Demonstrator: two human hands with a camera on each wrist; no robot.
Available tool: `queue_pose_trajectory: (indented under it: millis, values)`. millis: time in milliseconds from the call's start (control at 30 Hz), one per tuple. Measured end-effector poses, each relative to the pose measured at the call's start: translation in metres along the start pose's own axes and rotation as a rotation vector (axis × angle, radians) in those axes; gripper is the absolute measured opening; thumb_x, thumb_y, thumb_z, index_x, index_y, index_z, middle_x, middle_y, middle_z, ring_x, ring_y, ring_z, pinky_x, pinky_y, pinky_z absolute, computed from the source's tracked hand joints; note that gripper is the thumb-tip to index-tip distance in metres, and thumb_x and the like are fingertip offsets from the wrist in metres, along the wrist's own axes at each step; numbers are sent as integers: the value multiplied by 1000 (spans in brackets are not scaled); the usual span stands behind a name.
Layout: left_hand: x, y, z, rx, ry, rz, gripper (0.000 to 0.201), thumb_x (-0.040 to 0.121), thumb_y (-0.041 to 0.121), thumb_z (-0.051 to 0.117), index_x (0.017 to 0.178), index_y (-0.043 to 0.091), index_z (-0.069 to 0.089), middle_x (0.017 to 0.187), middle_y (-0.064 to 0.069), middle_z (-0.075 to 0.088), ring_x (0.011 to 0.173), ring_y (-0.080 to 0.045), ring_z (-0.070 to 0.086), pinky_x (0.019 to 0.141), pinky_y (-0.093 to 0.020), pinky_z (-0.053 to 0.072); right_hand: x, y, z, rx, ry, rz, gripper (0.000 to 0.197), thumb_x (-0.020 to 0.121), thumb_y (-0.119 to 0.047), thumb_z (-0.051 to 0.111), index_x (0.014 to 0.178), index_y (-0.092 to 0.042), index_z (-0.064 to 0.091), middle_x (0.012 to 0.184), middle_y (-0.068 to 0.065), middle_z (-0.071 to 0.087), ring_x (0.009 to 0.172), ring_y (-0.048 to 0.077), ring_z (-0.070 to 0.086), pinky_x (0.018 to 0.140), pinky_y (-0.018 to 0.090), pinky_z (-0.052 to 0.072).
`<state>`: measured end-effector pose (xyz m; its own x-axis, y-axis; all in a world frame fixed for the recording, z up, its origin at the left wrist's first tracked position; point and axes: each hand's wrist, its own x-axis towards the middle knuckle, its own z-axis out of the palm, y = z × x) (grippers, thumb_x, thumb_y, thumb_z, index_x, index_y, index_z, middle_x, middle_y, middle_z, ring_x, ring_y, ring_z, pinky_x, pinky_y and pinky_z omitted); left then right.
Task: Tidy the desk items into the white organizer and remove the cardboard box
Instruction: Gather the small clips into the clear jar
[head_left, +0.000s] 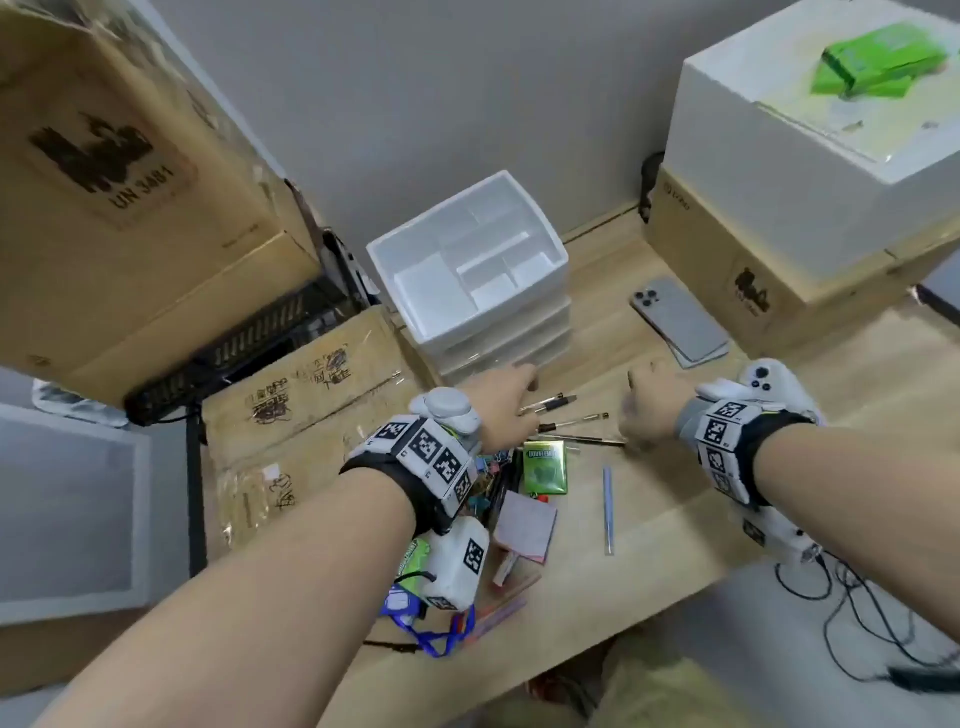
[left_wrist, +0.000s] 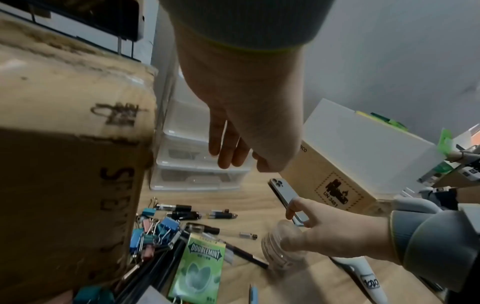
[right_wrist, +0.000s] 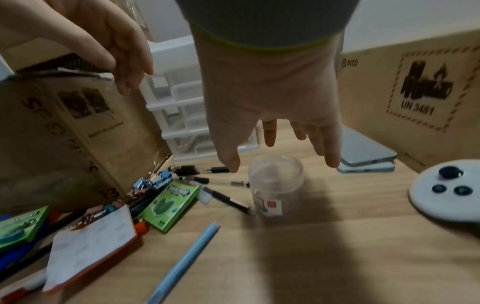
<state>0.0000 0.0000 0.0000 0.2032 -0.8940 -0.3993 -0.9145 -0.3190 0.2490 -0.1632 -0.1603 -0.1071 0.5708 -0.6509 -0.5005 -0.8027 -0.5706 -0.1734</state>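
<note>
From the head view, your left hand hovered slack-fingered over the pens before the white organizer. At the right wrist, your right hand spread wide above the clear jar — nothing held — so you did best closing squarely round its wall, clear of the pens.

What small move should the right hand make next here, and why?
Probably lower the right hand and close it round the clear jar. Its fingers hang spread directly above the jar, not touching, and the white organizer behind sits empty on top.
</note>
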Motion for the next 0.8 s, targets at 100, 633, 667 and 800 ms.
queue_pose_trajectory:
  millis: [100,633,667,800]
  values:
    - [4,1,11,19,-66,-28,32,92,27,54,122,15,54,100,0,61,91,-22,59,69,-30,44,7,4,15,16,-43,16,44,85,-30,65,116,-10,41,123,16,45,97,39,59,87,44,53]
    - [-3,12,-41,-393,27,-50,29,85,28,78,102,28,55,67,19,60,64,13,57,64,-6,43,-5,-79,-85,805,-482,-263,81,75,-87,44,89,-12,69,70,8,60,49,14,48,54,25,38]
    - [-5,11,-45,-443,36,-71,28,83,38,77,104,26,62,76,16,63,69,9,59,72,-15,48,-4,-83,-85,806,-482,-282,83,74,-88,46,94,-11,70,72,9,61,50,14,48,54,26,36]
    - [0,-7,-38,-432,51,-137,28,77,55,68,83,27,69,80,4,72,73,-14,65,72,-36,54,-2,-93,-86,836,-457,-351,85,73,-82,59,108,-6,70,77,10,64,60,17,53,59,27,39]
